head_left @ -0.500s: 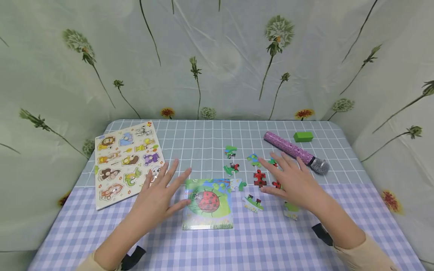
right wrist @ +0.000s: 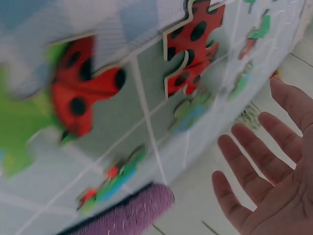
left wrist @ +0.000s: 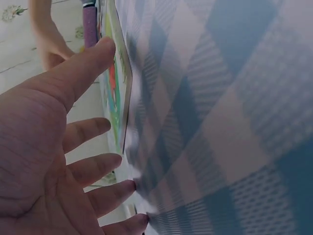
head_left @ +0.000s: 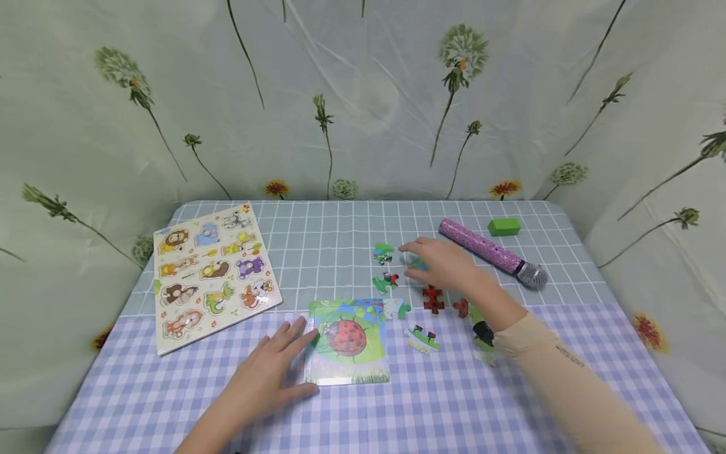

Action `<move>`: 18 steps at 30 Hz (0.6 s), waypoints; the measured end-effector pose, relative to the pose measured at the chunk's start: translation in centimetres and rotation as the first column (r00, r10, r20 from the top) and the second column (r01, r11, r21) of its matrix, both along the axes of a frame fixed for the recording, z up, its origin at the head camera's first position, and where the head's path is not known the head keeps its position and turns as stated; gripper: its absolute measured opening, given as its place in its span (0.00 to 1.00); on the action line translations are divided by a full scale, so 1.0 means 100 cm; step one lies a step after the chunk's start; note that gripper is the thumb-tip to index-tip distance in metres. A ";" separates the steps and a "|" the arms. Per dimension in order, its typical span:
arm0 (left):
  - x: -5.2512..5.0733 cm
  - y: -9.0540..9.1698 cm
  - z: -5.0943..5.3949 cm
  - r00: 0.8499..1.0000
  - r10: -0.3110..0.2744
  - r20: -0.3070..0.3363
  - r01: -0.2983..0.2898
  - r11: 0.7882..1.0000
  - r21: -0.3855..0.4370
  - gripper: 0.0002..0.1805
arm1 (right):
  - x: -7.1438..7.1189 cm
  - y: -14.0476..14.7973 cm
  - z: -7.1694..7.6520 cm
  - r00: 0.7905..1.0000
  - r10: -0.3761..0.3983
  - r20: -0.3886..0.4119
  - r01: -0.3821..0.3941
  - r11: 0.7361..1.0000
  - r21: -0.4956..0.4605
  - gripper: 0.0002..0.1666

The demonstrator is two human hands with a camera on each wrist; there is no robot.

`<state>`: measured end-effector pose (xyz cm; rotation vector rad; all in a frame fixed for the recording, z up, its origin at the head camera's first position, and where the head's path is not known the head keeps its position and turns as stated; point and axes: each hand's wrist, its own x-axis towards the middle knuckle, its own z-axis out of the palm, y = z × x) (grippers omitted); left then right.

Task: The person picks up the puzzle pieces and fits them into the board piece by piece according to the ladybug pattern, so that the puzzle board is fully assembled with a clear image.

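Note:
The ladybug puzzle board (head_left: 347, 343) lies flat in front. My left hand (head_left: 266, 372) is at its left edge, fingers spread and thumb near the lower left corner, holding nothing. My right hand (head_left: 439, 261) is over a blue-green puzzle piece (head_left: 418, 264), partly hiding it; the right wrist view shows its fingers (right wrist: 254, 161) apart and nothing held. Two green pieces, an upper one (head_left: 384, 253) and a lower one (head_left: 386, 282), lie left of that hand. A red spotted piece (head_left: 433, 299) lies below it, and a green piece with dark spots (head_left: 422, 339) is nearer.
An animal puzzle board (head_left: 215, 277) lies at the left. A pink glittery microphone (head_left: 482, 246) and a green block (head_left: 503, 227) are at the back right. More pieces, one of them red (head_left: 462, 308), lie by the right forearm; another (head_left: 397, 308) touches the board's upper right corner.
My right hand has moved left and away from me, over the upper pieces. My left hand has come down and nearer to me, beside the ladybug board.

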<state>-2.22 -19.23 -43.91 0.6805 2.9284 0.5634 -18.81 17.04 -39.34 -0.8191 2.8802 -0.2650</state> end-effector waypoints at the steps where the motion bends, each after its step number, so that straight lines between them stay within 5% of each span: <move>1: 0.001 -0.001 -0.001 1.000 -0.003 0.011 0.003 1.000 0.006 0.49 | -0.005 -0.004 -0.002 1.000 0.001 0.023 -0.001 1.000 -0.008 0.33; 10: 0.005 -0.002 -0.005 0.996 0.019 0.083 -0.021 1.000 0.020 0.51 | -0.038 -0.026 -0.016 0.991 -0.038 0.131 0.045 0.998 -0.047 0.33; 18: 0.005 -0.003 -0.007 0.991 0.045 0.130 -0.050 0.998 0.037 0.48 | -0.047 -0.031 -0.025 0.993 -0.026 0.115 0.031 0.999 -0.037 0.31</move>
